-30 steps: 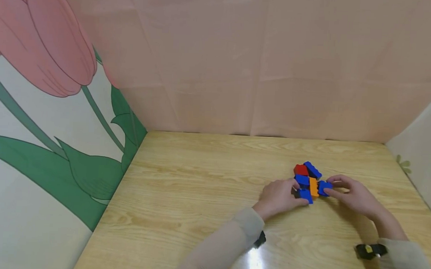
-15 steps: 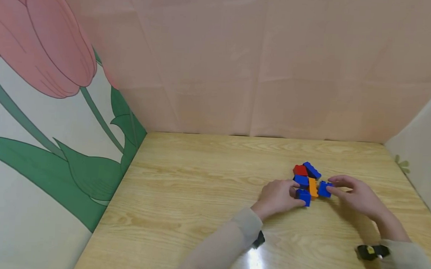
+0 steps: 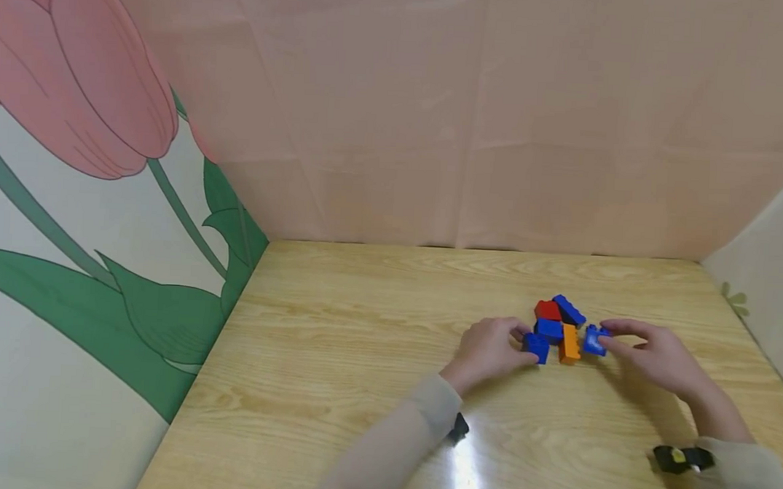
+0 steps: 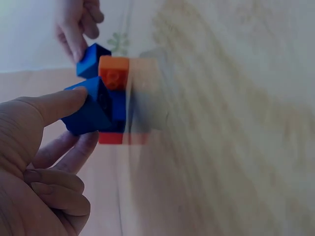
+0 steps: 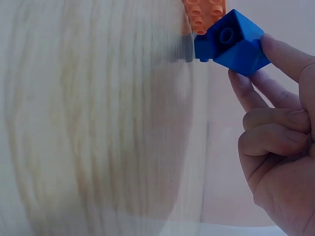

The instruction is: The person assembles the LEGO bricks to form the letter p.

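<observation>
My left hand [image 3: 492,351] pinches a blue building brick [image 3: 536,348] between thumb and fingers, at the near left of a small cluster of bricks. In the left wrist view that blue brick [image 4: 88,110] is held above the table surface. On the cluster's right side, my right hand [image 3: 652,352] pinches another blue brick [image 3: 596,340]. The right wrist view shows this brick [image 5: 241,46] tilted, its hollow underside facing the camera. Between the two hands stand an orange brick [image 3: 569,345] and a blue brick [image 3: 549,331], side by side.
Behind them lie a red brick [image 3: 548,310] and a longer blue brick [image 3: 569,310], close together. The wooden table [image 3: 361,331] meets a pink cloth backdrop [image 3: 396,128] at the back. A tulip-printed panel [image 3: 124,211] borders the left side, and a pale panel [image 3: 770,290] the right.
My left hand has drawn its blue brick leftward, away from the orange brick. The right hand's blue brick has shifted slightly right and tilted, leaving a gap beside the orange one.
</observation>
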